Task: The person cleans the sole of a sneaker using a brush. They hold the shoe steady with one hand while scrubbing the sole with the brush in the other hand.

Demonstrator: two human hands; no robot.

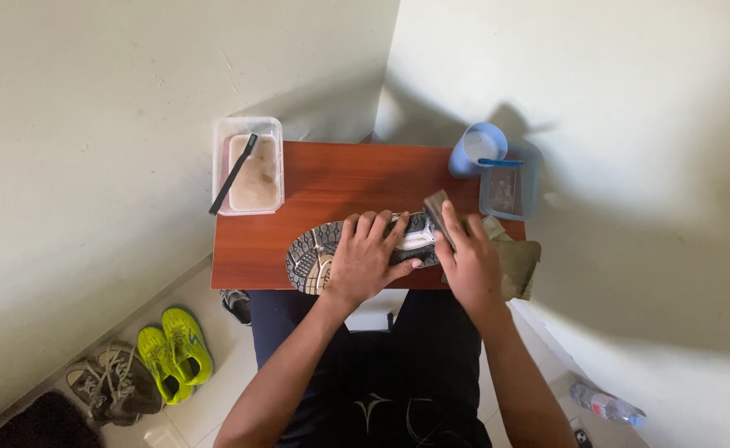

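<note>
shoe (323, 253) sole-up under flat left hand (365, 261); right hand (468, 261) grips cloth (438, 207).

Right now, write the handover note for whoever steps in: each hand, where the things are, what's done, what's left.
Left hand: pressed flat on the upturned shoe, sole up, pinning it to the wooden table.
Right hand: grip closed on a folded grey-green cloth, its raised end against the sole's right end.
Around: tub of cloudy water at the table's left, a black brush lying across its rim; blue cup and small clear container at the right.
Floor, left: a yellow-green pair of shoes and a grey pair.
Done: cannot tell how much of the sole is clean.
Left: probably the rest of the sole.
</note>
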